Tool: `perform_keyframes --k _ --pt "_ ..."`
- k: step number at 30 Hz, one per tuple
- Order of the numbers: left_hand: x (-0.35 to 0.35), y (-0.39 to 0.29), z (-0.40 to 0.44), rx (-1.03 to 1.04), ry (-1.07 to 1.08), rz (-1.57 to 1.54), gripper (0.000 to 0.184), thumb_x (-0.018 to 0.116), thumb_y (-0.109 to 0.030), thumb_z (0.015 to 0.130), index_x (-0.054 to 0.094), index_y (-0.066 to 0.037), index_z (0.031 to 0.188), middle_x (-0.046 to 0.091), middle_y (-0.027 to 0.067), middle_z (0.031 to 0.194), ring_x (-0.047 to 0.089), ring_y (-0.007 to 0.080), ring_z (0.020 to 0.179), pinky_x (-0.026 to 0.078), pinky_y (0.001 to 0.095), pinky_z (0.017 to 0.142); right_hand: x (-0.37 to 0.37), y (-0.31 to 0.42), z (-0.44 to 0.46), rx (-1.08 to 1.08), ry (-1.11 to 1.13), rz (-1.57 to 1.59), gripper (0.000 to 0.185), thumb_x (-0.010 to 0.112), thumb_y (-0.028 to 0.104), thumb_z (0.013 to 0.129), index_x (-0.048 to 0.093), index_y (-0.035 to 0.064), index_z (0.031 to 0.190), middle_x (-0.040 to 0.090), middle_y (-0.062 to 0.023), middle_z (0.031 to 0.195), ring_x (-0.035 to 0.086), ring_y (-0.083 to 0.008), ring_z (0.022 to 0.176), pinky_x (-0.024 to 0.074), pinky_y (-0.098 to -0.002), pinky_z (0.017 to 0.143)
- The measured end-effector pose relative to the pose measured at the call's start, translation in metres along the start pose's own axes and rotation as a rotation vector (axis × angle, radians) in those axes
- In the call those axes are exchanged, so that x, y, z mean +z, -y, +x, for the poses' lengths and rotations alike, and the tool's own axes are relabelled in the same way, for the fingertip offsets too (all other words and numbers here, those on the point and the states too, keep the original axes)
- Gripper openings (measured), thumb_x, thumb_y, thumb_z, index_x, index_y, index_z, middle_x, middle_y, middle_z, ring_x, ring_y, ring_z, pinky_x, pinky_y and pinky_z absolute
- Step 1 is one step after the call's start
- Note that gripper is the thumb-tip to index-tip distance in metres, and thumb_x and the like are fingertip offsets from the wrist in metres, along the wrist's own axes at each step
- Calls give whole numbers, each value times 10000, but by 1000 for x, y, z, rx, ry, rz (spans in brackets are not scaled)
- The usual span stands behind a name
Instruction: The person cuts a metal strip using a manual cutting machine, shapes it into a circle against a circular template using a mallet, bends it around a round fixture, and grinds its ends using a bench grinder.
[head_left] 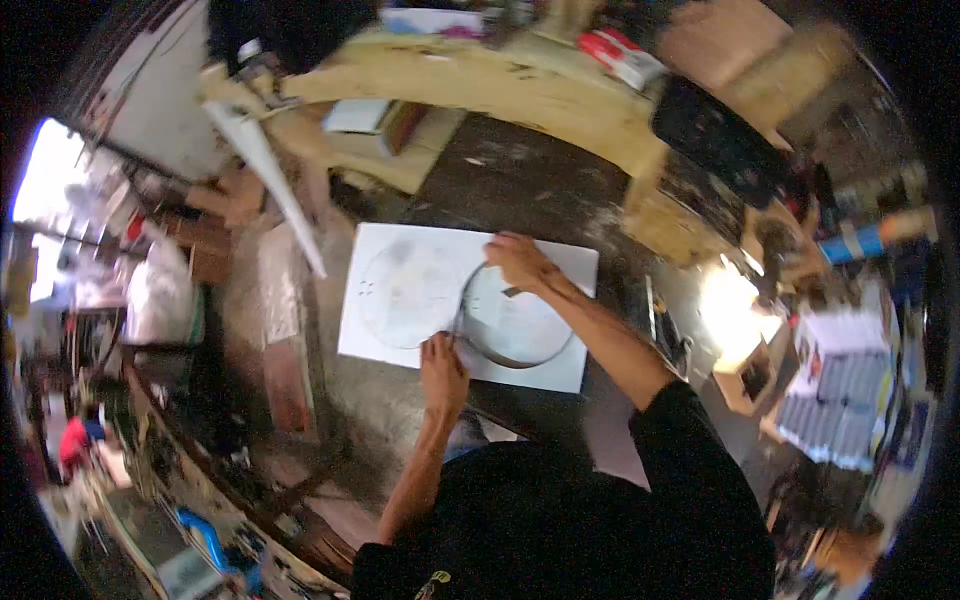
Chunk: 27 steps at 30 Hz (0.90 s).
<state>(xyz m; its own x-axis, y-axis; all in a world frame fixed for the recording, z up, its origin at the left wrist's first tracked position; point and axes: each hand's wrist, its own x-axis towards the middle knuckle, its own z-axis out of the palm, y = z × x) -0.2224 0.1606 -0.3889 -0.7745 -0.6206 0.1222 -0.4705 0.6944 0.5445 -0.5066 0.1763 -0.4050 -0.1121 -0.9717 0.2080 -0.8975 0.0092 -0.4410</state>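
A large white sheet (362,320) lies on a dark work surface, with a thin circle drawn on its left half and small marks inside it. On the right half rests a thin dark hoop (516,364), like a bent metal strip. My left hand (443,372) pinches the hoop's left side near the sheet's lower edge. At the hoop's upper side, my right hand (522,264) closes its fingers around the band. A short dark piece shows under my right palm; whether it is the strip's end I cannot tell.
A curved wooden board (480,80) spans the far side. A small box (362,117) sits at the back left, and a black case (715,135) at the back right. A bright lamp (728,300) and a wooden frame (748,372) stand to the right.
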Motion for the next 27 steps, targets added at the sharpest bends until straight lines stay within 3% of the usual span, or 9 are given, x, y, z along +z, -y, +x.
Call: perform_keyframes --k 2,4,6,10,12,17,19,23,27 --pt "-2 6 -4 -143 -11 -129 228 561 -5 855 511 71 1064 542 219 1024 500 450 1024 429 502 909 -6 17 1 99 71 -58 142 637 72 786 591 36 916 612 -138 952 594 -325 976 486 -465 863" --pt "9 27 -10 142 -126 86 319 564 -59 882 494 69 1166 557 223 1075 504 447 1084 415 514 930 18 8 -1 120 91 -138 225 656 76 795 578 27 1000 618 -172 1007 598 -333 1014 484 -483 889" --pt "-3 19 -2 -273 80 -146 457 618 -134 877 464 50 1266 552 227 1176 498 418 1154 390 519 973 -30 60 -26 289 -269 -121 277 641 66 810 583 25 1078 618 -189 1022 600 -337 1030 490 -476 892" --pt "-39 -32 2 33 -195 77 574 688 -195 813 463 17 1296 523 206 1264 482 383 1191 368 522 1004 -120 83 -142 398 -419 -234 322 610 16 798 636 68 1114 636 -176 1049 630 -310 983 545 -432 804" --pt "-58 -70 7 274 -146 -59 567 688 -202 802 474 6 1284 530 188 1256 479 377 1190 362 520 1011 -179 88 -210 926 -174 99 266 588 -3 787 641 7 1047 644 -208 970 655 -344 877 550 -456 766" --pt "-17 -94 8 443 276 -96 457 732 -250 807 573 -45 1183 591 152 1161 530 328 1134 341 497 1019 -145 119 -433 1063 232 -543 474 724 152 710 566 0 1130 640 -192 1008 644 -346 939 544 -451 767" --pt "7 -86 4 480 316 -67 280 716 -193 838 628 -73 1075 648 86 1016 596 287 1018 390 480 947 -114 143 -502 1008 172 9 662 752 159 682 479 17 1269 567 -245 1144 575 -406 1084 511 -488 884" --pt "32 -67 -3 538 123 -104 138 664 -69 843 665 -76 981 666 84 927 626 300 888 444 423 877 -44 170 -528 1119 -110 -270 762 770 111 656 436 35 1337 440 -263 1324 383 -468 1291 334 -565 1080" --pt "22 -79 0 577 106 -65 153 659 -59 836 671 -69 988 664 91 933 627 295 895 444 429 837 -68 180 -472 1297 -212 -467 651 715 124 763 445 40 1349 502 -212 1291 453 -423 1241 377 -524 1054"
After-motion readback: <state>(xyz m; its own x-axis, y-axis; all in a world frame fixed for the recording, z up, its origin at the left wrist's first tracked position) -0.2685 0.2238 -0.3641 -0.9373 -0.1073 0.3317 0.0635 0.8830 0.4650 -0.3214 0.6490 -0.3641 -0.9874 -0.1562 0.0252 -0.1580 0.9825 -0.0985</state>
